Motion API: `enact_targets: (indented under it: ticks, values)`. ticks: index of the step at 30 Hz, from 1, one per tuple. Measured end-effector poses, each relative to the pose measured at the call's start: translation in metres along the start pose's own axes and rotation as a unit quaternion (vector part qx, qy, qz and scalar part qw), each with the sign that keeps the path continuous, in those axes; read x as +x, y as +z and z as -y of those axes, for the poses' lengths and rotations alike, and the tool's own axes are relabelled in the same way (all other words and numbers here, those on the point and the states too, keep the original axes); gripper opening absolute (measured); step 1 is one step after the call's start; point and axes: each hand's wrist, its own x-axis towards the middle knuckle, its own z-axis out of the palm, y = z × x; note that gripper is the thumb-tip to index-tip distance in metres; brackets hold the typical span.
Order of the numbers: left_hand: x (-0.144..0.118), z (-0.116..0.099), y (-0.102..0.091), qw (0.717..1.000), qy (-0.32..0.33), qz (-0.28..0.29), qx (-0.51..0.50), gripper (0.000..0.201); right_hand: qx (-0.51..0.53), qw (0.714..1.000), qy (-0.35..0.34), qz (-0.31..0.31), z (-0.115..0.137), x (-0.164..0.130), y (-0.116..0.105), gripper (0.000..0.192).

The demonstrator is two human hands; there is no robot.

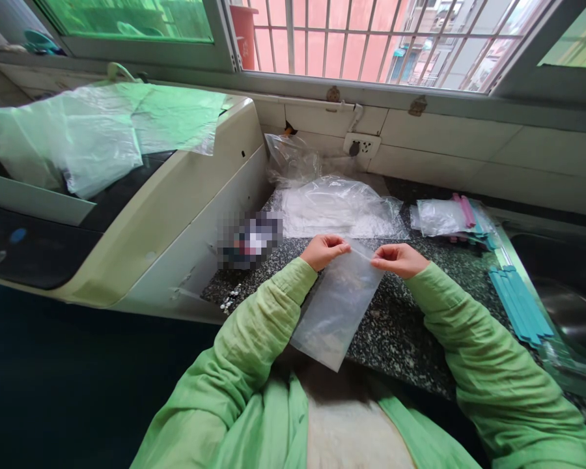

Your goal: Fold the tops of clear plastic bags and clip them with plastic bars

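A clear plastic bag [339, 306] hangs between my two hands over the front of the speckled dark counter [400, 326]. My left hand [326, 251] pinches its upper left corner between thumb and fingers. At the upper right corner, my right hand [400, 259] grips the edge in the same way. The bag looks flat, and I cannot make out anything inside it. Just beyond my hands lies a pile of clear plastic bags [339, 208] on the counter.
A washing machine [200, 176] stands at left with plastic sheets [97, 130] on top. At right are filled small bags with pink and teal strips [446, 216], teal strips [520, 306] and a sink [566, 299]. Small shiny pieces [230, 298] lie near the counter's left edge.
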Motion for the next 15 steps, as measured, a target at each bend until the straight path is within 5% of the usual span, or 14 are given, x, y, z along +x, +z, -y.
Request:
enact_targets:
  ticks: [15]
  values:
    - [-0.001,-0.001,0.003,1.0,-0.009,0.008,0.011,0.036,0.01,0.997,-0.066,-0.034,-0.023,0.009,0.005,0.045]
